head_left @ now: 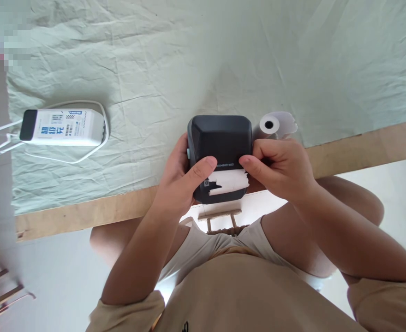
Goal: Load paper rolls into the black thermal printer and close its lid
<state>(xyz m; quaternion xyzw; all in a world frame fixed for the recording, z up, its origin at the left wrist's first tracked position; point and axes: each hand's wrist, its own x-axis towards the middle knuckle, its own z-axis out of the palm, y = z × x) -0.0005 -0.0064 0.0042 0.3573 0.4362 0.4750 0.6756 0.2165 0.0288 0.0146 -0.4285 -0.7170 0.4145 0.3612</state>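
A black label printer (223, 138) marked NIIMBOT is held up at the table's front edge, between both my hands. My left hand (185, 180) wraps its left side, the thumb lying on the top face. Against its right side my right hand (275, 166) is closed, with the thumb tip on the lid near the lettering and the fingers curled at the edge. Torn white paper (230, 180) sticks out of the slot at the printer's near end. Just beyond my right hand, a roll of white paper (269, 124) rests on the cloth, its loose end ragged.
A white power strip (69, 127) with a black end and a looped white cable lies at the left of the table. Pale green cloth (147, 83) covers the tabletop, leaving a wooden front edge (85, 210) bare. Wooden chair parts (2, 295) show at lower left.
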